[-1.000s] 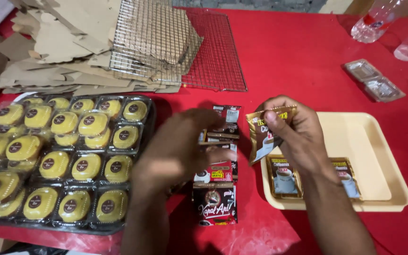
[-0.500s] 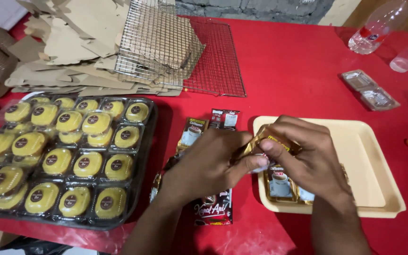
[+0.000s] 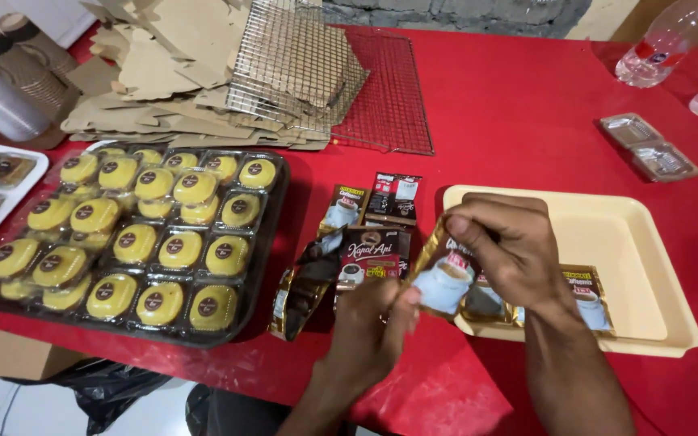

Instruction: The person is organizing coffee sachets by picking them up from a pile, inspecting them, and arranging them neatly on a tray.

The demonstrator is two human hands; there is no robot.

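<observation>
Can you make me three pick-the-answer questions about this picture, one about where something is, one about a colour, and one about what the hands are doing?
1. Where is the dark tray of little cakes?
A. To the left of the loose sachets
B. Inside the cream tray
C. Under the wire rack

2. What colour is the table cover?
A. Blue
B. Red
C. Green

3. What are the hands doing with the sachet?
A. Both hands hold it
B. It lies untouched on the table
C. Only one hand touches it

Answers:
1. A: the cakes sit left of the sachets, apart from the cream tray and the wire rack.
2. B: the cover is red all over.
3. A: the left hand pinches its lower corner and the right hand grips its top, above the cream tray's edge.
</observation>
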